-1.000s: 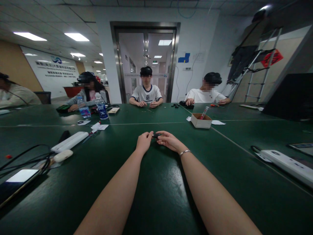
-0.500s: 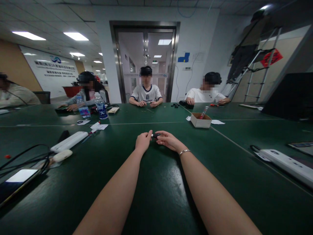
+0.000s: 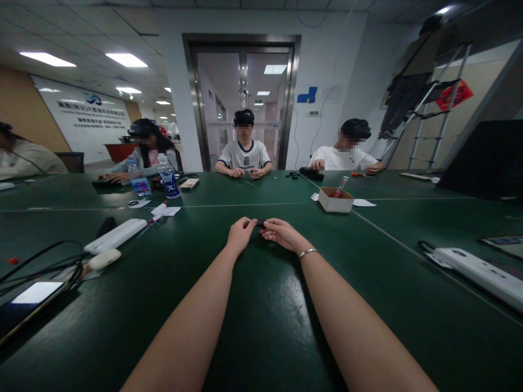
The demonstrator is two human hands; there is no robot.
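Observation:
Between my two hands is a small black object (image 3: 260, 224), held just above the green table (image 3: 261, 305). It is short and narrow; its exact kind is too small to make out. My left hand (image 3: 240, 235) pinches its left end with thumb and fingertips. On the other side my right hand (image 3: 283, 235), with a metal bracelet at the wrist, grips the right end between thumb and forefinger. The other right fingers are loosely curled beneath. Both ends of the object are partly hidden by my fingers.
An open box (image 3: 335, 201) with a red-and-clear tube stands ahead to the right. Power strips (image 3: 118, 236) lie on both sides. Left are a phone (image 3: 32, 302), cables, papers and two bottles (image 3: 169, 182). Several people sit across the table; another stands on a ladder (image 3: 437, 120).
The shiny metal end that showed beside my left thumb is now out of sight, and the left fingertips have shifted slightly right over the object. My right hand has barely moved.

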